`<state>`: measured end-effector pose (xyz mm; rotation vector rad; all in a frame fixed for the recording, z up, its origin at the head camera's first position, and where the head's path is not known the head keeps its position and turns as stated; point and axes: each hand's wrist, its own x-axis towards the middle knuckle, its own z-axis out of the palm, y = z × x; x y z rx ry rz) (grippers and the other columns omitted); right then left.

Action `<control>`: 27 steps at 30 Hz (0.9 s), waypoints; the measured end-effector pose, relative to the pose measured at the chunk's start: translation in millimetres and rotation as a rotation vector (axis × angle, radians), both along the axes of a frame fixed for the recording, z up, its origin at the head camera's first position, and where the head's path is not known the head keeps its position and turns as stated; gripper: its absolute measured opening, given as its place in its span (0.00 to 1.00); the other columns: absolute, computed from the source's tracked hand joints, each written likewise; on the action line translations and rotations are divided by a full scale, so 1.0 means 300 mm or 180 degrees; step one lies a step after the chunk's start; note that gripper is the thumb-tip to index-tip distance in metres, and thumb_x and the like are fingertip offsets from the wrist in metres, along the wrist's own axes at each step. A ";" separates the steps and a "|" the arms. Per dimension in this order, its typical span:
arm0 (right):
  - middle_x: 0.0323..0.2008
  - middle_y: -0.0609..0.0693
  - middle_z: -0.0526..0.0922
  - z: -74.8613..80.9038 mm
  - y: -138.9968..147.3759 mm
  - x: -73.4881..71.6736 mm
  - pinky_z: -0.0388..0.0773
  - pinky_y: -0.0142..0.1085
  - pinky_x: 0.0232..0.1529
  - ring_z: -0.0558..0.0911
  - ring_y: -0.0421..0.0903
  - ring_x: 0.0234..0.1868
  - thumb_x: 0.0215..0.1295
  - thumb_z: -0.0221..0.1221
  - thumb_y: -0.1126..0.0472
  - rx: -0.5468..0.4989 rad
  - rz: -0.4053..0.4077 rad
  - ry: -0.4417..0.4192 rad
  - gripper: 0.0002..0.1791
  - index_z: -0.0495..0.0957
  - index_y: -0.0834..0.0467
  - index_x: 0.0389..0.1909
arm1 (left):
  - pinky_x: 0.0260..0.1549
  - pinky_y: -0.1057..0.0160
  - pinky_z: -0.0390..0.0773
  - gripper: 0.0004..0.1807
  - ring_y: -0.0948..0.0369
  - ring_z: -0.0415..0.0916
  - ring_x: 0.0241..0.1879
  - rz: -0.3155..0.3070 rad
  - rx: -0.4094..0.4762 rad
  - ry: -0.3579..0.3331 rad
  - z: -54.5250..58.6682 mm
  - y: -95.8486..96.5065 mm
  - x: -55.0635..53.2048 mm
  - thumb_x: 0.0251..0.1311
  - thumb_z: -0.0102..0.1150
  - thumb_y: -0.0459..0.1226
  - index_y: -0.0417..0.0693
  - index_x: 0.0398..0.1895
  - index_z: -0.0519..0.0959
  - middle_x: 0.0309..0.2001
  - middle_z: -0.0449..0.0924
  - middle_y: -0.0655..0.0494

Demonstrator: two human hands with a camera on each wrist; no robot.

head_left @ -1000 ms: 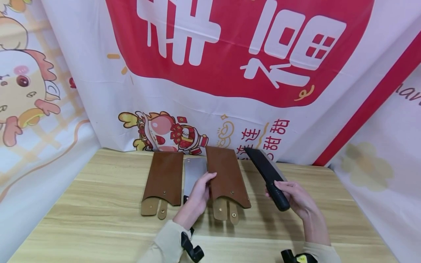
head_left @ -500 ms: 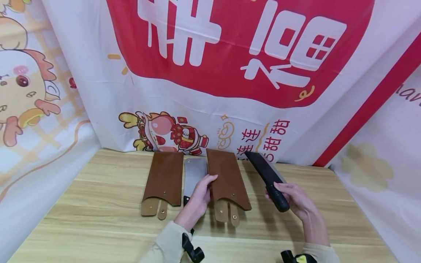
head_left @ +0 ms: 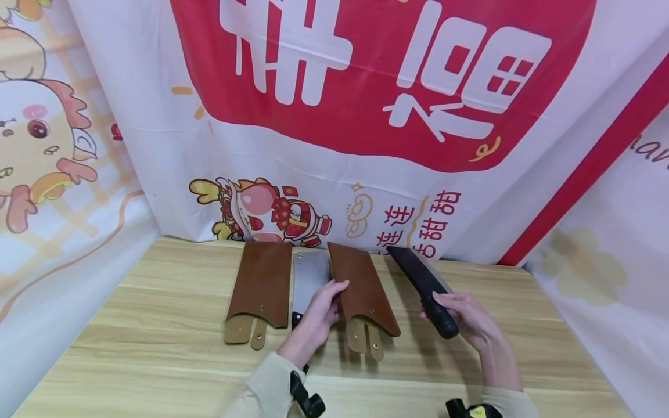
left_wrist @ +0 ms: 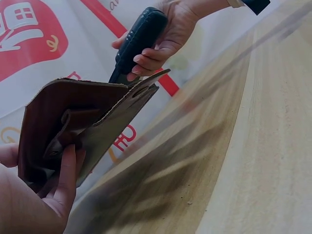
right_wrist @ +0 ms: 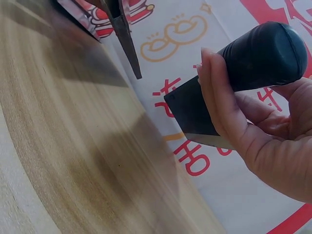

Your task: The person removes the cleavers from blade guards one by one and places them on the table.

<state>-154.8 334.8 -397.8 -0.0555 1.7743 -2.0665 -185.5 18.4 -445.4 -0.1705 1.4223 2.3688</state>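
My left hand [head_left: 320, 309] grips a brown leather knife sheath [head_left: 362, 280] by its left edge, thumb on the front face. The sheath is tilted and raised off the table, its two tan straps hanging at the near end. In the left wrist view the fingers reach behind this sheath [left_wrist: 73, 105]. My right hand [head_left: 474, 320] holds a black-handled cleaver [head_left: 415, 277] around the handle, its dark blade pointing away and up to the left, apart from the sheath. The right wrist view shows the cleaver's handle [right_wrist: 263, 58] close up; the hand hides part of the blade.
A second brown sheath [head_left: 262, 278] lies flat at the left. Beside it is a silver cleaver [head_left: 309, 273], its handle mostly hidden by my left hand and forearm. The wooden table [head_left: 172, 348] ends at a printed cloth backdrop [head_left: 292, 145].
The held sheath has tilted further, its far end coming down and its strap end shifting right. My right hand and the cleaver have lowered slightly. The other sheath and silver cleaver stay put.
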 end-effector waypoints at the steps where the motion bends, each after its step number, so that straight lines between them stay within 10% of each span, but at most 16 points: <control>1: 0.42 0.59 0.89 -0.001 0.000 0.000 0.84 0.39 0.52 0.89 0.46 0.43 0.81 0.53 0.61 0.0008 -0.0005 -0.0001 0.15 0.88 0.60 0.44 | 0.49 0.61 0.78 0.46 0.54 0.81 0.52 -0.0004 -0.0004 -0.0006 -0.001 0.000 0.000 0.73 0.57 0.42 0.34 0.82 0.44 0.68 0.71 0.38; 27: 0.41 0.60 0.89 -0.027 -0.002 -0.010 0.84 0.34 0.47 0.90 0.48 0.43 0.80 0.53 0.61 0.0092 -0.0051 -0.0125 0.13 0.86 0.62 0.45 | 0.43 0.60 0.83 0.48 0.59 0.84 0.39 -0.0019 -0.0145 -0.0092 -0.019 0.014 -0.004 0.71 0.58 0.39 0.30 0.81 0.40 0.62 0.76 0.38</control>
